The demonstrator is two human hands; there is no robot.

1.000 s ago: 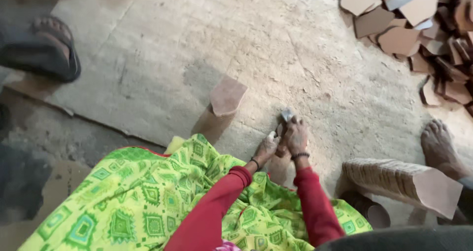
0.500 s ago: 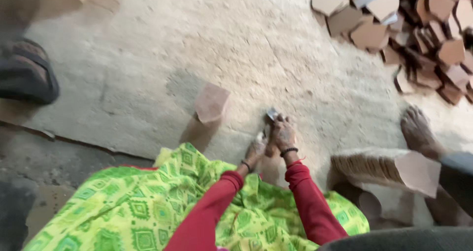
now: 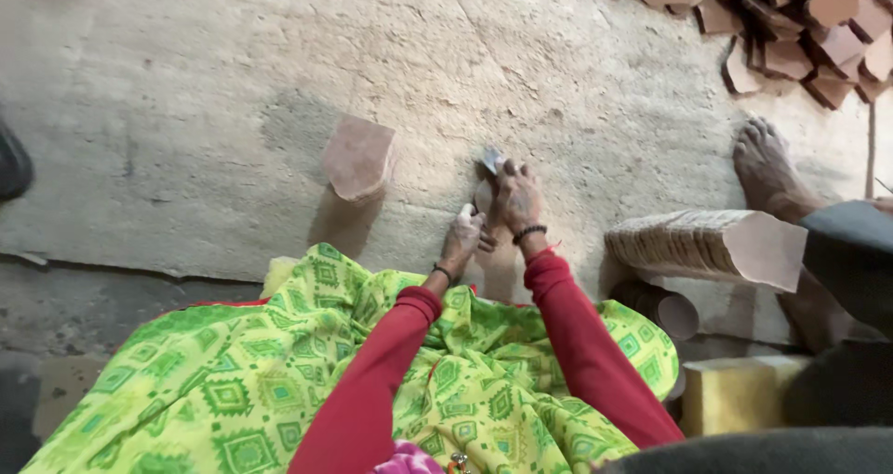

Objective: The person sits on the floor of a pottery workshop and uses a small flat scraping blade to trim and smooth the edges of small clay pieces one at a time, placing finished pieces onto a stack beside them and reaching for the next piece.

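Hands: the left hand point(image 3: 462, 241) and the right hand point(image 3: 517, 200) meet on the floor; the right lies curled over a small flat brownish piece of leather-like sheet point(image 3: 483, 198) with its fingertips on a small grey metal tool point(image 3: 492, 160), and the left pinches something pale at the piece's near edge. What that pale thing is I cannot tell.
Floor: the rough pale concrete floor point(image 3: 214, 83) carries everything; the piece lies flat on it just ahead of the person's knees.
Lap cloth: a bright green patterned cloth point(image 3: 233, 372) covers the lap, with red sleeves point(image 3: 581, 344) reaching out over it.
Long stack: a long bundle of thin tan sheets point(image 3: 707, 246) lies on its side to the right, near another person's bare foot point(image 3: 765, 162).
Heap: a pile of reddish-brown cut pieces point(image 3: 800, 27) sits at the far right, well apart.
Single stack: a small stack of pinkish-brown pentagon-shaped pieces point(image 3: 360, 158) stands just left of the hands.
Sponge: a yellow foam block point(image 3: 735, 395) lies near the right, below the long bundle.
Doing it well: in my judgement, the left hand should keep the piece pinned flat, fingers clear of the tool's edge, while the right presses steadily and straight.
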